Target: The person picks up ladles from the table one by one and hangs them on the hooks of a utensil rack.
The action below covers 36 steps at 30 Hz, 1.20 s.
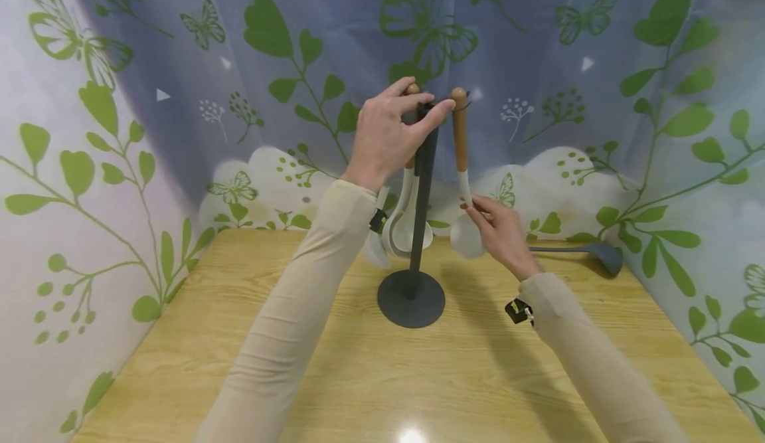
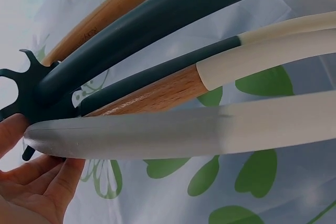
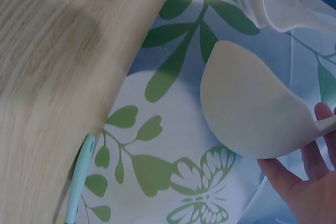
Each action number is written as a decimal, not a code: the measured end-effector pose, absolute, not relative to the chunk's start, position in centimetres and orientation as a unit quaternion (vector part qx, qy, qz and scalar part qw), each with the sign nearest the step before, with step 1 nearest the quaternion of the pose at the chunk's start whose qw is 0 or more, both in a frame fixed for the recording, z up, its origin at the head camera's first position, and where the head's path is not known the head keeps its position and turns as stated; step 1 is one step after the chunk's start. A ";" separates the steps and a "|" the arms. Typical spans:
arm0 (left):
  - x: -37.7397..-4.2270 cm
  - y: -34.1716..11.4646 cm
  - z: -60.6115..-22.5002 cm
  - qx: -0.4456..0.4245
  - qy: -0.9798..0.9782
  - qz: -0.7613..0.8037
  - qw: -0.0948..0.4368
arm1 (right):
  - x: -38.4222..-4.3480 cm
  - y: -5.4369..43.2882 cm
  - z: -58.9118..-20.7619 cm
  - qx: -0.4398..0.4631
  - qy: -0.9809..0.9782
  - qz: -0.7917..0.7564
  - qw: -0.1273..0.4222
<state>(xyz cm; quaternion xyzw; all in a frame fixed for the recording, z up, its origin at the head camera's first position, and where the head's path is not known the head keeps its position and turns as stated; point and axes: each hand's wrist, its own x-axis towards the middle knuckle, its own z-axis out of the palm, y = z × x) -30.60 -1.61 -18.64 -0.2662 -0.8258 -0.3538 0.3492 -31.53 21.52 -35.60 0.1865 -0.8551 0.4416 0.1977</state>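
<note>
In the head view my left hand (image 1: 391, 127) grips the top of a dark utensil stand (image 1: 423, 204), its thumb reaching right toward a wooden handle tip. The left wrist view has this thumb and fingers around the hooks (image 2: 52, 90), close to the end of a grey handle (image 2: 126, 137). My right hand (image 1: 502, 234) pinches the white neck of a ladle (image 1: 460, 131) with a wooden handle, whose upper end is at the right-hand hooks. The right wrist view shows the ladle's white bowl (image 3: 252, 103) pointing away from the fingers.
Several white-headed utensils (image 1: 403, 224) hang on the stand's left side, partly behind the left hand. The stand's round base (image 1: 412, 310) sits on the wooden table (image 1: 358, 390). A dark ladle (image 1: 606, 257) lies at the back right. A patterned curtain (image 1: 335, 24) hangs behind.
</note>
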 end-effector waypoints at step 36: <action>-30.6 -1.6 -18.7 -0.275 -0.818 -0.353 0.361 | -31.4 18.9 -36.2 0.196 -0.834 0.500 0.125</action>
